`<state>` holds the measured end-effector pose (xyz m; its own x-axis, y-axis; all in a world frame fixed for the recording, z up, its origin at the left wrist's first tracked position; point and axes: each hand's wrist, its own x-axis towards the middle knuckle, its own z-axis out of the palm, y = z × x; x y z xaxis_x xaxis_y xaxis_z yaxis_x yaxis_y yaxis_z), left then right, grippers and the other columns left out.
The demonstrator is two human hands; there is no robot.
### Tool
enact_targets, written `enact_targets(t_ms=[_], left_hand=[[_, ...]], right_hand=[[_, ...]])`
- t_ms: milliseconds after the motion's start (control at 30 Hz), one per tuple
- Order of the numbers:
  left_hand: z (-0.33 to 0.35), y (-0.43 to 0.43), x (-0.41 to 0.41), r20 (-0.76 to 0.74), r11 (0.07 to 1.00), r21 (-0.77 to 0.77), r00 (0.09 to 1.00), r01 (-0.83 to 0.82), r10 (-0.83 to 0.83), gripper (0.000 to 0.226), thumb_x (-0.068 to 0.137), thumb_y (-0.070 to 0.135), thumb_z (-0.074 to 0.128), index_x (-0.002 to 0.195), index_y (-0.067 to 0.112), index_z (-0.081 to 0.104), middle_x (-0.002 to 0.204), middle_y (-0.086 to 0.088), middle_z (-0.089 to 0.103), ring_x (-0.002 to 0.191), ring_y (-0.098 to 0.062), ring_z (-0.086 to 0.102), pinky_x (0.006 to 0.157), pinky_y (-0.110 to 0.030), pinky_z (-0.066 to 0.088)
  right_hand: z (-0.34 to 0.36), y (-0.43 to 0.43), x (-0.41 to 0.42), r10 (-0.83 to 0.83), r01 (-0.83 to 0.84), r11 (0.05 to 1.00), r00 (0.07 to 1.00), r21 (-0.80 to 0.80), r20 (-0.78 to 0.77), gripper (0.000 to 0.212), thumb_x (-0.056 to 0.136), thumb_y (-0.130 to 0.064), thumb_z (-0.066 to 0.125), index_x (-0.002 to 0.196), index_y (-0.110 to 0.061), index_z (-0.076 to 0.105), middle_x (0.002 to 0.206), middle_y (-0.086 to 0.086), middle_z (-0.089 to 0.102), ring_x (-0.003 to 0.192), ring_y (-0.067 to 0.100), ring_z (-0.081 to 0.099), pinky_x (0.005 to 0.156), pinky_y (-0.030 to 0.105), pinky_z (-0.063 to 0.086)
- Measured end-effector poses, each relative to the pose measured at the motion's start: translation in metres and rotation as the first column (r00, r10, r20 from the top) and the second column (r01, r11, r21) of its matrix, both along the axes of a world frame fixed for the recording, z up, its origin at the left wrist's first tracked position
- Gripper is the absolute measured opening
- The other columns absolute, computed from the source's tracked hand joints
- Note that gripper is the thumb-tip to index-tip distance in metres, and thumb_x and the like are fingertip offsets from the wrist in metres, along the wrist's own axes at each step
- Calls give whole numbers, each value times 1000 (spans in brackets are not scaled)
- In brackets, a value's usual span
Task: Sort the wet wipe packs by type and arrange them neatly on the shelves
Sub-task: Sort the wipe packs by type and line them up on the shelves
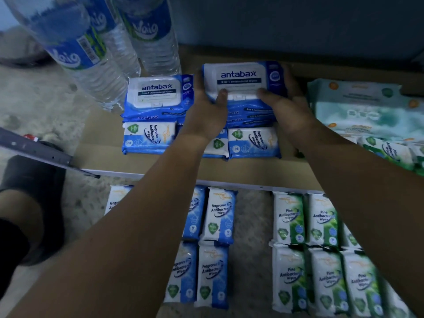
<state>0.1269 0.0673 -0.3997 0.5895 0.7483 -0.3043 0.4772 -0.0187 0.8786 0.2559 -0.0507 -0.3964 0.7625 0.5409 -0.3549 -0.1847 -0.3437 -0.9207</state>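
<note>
Both my hands grip one blue Antabax wipes pack (241,80) on top of a stack of the same packs on the wooden shelf (229,171). My left hand (206,113) holds its left side and my right hand (284,111) its right side. A second Antabax stack (158,95) stands just to the left. Blue Fragrance Free packs (149,137) lie in front of both stacks. More Fragrance Free packs (220,216) and green Pine packs (291,219) lie in rows on the floor below the shelf edge.
Large water bottles (151,33) stand at the shelf's back left. Pale green wipe packs (367,106) and Pine packs (390,152) fill the shelf's right side. A grey metal bar (46,152) juts in at the left, above my knee (23,214).
</note>
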Motion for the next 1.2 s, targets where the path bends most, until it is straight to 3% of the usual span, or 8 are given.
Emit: enact_targets(t_ms=[233, 367, 567, 667, 833, 933, 1100, 1200], left_hand=[[33, -14, -14, 5, 986, 165, 1000, -6, 6, 63, 102, 51, 45, 157, 44, 14, 139, 20, 52, 86, 6, 50, 82, -18, 42], [67, -34, -42, -11, 987, 152, 999, -44, 47, 61, 99, 55, 48, 152, 56, 19, 90, 35, 51, 67, 12, 60, 63, -12, 51], [127, -72, -98, -100, 988, 154, 995, 18, -2, 56, 95, 58, 52, 146, 60, 28, 142, 7, 55, 111, -17, 61, 98, -32, 49], [162, -99, -140, -150, 980, 197, 989, 42, -12, 56, 95, 59, 50, 146, 60, 28, 133, 2, 62, 106, -19, 62, 93, -29, 48], [231, -139, -195, -167, 964, 261, 986, 49, -4, 58, 95, 61, 46, 149, 58, 23, 115, 11, 65, 84, -7, 53, 79, -28, 44], [279, -157, -219, -124, 957, 291, 992, 24, 12, 57, 95, 60, 47, 148, 58, 26, 83, 24, 53, 72, 7, 48, 77, -26, 39], [351, -180, -243, 6, 915, 403, 1000, -20, 20, 56, 92, 61, 50, 145, 59, 32, 104, 19, 60, 101, -8, 58, 88, -28, 45], [387, -186, -244, 74, 889, 455, 997, -41, 9, 54, 91, 63, 51, 142, 61, 35, 112, 22, 61, 95, -3, 55, 83, -25, 43]], right_hand=[[23, -6, -8, -6, 0, 998, 994, 60, 106, 74, 90, -32, 71, 150, -47, 31, 112, -25, 61, 83, -14, 65, 64, 10, 53], [45, -23, -39, -30, 16, 995, 990, 99, 139, 51, 80, -35, 77, 116, -63, 55, 113, -16, 70, 103, 8, 69, 90, 37, 57], [85, -77, -118, -68, 47, 986, 989, 158, 131, 68, 85, -24, 76, 136, -52, 40, 123, -21, 66, 110, 3, 65, 99, 37, 52], [123, -105, -160, -75, 51, 985, 987, 167, 140, 64, 83, -28, 75, 126, -61, 40, 117, -38, 61, 113, -3, 61, 103, 40, 50], [199, -144, -218, -46, 7, 984, 976, 179, 215, 57, 81, -33, 72, 130, -49, 48, 113, -20, 70, 100, 7, 69, 91, 49, 56], [249, -162, -240, -59, 2, 978, 961, 207, 272, 58, 86, -27, 73, 134, -45, 47, 111, -19, 70, 98, 5, 69, 90, 46, 56], [327, -185, -258, -92, -14, 955, 936, 296, 341, 51, 77, -36, 69, 122, -53, 51, 105, -28, 69, 94, -2, 68, 88, 36, 53], [366, -194, -253, -112, -19, 936, 930, 352, 349, 50, 76, -41, 63, 123, -53, 54, 107, -33, 68, 97, -6, 66, 91, 33, 50]])
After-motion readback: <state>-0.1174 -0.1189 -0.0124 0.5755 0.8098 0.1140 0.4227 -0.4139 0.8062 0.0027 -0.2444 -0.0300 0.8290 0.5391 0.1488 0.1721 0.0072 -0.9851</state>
